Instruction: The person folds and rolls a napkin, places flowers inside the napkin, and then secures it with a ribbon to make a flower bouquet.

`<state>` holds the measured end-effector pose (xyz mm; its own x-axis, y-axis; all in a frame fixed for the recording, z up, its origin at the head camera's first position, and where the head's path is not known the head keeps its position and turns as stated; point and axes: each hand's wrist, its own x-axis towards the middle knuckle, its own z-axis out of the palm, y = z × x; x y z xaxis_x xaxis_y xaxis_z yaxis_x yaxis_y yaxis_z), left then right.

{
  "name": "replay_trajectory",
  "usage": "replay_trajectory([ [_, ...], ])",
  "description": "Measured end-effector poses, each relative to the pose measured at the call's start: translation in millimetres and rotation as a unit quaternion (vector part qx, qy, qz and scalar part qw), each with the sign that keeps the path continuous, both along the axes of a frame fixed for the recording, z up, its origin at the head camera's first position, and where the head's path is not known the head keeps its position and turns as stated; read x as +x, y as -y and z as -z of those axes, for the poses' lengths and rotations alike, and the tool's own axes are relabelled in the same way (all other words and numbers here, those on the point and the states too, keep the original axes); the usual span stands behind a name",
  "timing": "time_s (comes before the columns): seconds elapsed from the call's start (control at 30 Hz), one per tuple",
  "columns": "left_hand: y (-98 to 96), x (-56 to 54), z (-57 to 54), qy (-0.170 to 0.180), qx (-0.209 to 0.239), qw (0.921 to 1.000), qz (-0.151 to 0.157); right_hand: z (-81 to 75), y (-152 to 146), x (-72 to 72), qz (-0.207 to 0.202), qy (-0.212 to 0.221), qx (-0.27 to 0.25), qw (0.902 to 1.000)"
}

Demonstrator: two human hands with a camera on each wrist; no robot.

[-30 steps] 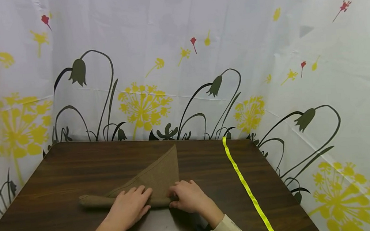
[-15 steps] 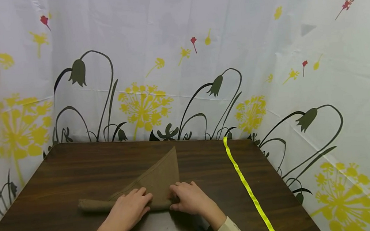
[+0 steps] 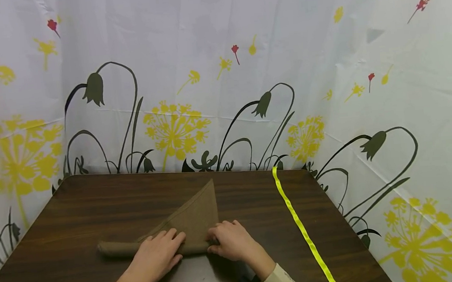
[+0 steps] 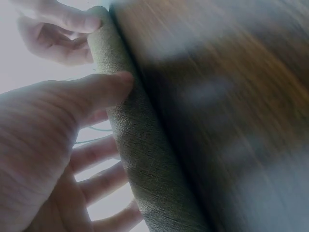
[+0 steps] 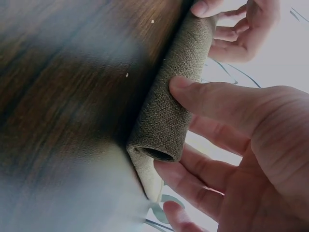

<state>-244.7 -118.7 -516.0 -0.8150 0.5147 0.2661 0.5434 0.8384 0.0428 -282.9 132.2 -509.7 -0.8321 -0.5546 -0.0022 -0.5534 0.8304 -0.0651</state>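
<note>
A brown cloth [image 3: 198,213] lies on the table, its near edge rolled into a tube [image 3: 116,250] and the rest a flat triangle pointing away from me. My left hand [image 3: 157,254] holds the middle of the tube, thumb on the near side and fingers over the far side. At the tube's right end, my right hand [image 3: 232,240] pinches it the same way. The right wrist view shows the hollow open end of the rolled cloth [image 5: 166,108] beside the fingers. In the left wrist view, the left thumb presses on the rolled cloth [image 4: 140,140].
A yellow ribbon [image 3: 297,220] runs down the right side of the dark wooden table [image 3: 74,208]. Behind the table hangs a white curtain [image 3: 200,35] printed with flowers.
The cloth's roll has turned slightly, and its left end looks rounder and fuller than before. Both hands keep almost the same places on it.
</note>
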Motion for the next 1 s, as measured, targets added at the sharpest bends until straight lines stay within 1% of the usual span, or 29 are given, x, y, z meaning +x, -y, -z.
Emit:
replay_trajectory([
  [0.13,-1.8,1.3,-0.8,0.000,0.007,1.0000,-0.003,-4.0,-0.5,3.1,-0.005,0.007,0.004,1.0000],
  [0.23,-3.4,2.9,-0.9,-0.012,0.009,0.9999,-0.002,-7.3,-1.1,5.2,-0.006,0.015,0.004,0.9999],
  [0.33,-4.7,4.0,-1.4,-0.025,0.009,0.9996,0.000,-8.6,-1.6,6.0,-0.009,0.012,0.004,0.9999],
  [0.4,-5.1,4.1,-2.2,-0.027,0.008,0.9996,-0.002,-8.4,-1.1,5.9,-0.009,0.006,0.003,0.9999],
  [0.53,-4.3,3.7,-3.1,-0.011,0.011,0.9998,-0.011,-6.6,2.5,5.4,-0.003,0.008,-0.004,1.0000],
  [0.63,-3.0,3.1,-2.9,-0.003,0.016,0.9998,-0.012,-4.3,5.5,5.1,0.002,0.010,-0.001,0.9999],
  [0.83,-0.6,0.7,-0.5,-0.007,0.013,0.9999,-0.002,-0.2,8.1,4.3,0.015,0.000,0.015,0.9998],
  [1.0,-0.5,2.1,-0.8,0.005,0.007,0.9999,0.007,-1.3,7.8,4.8,0.013,0.015,0.017,0.9997],
])
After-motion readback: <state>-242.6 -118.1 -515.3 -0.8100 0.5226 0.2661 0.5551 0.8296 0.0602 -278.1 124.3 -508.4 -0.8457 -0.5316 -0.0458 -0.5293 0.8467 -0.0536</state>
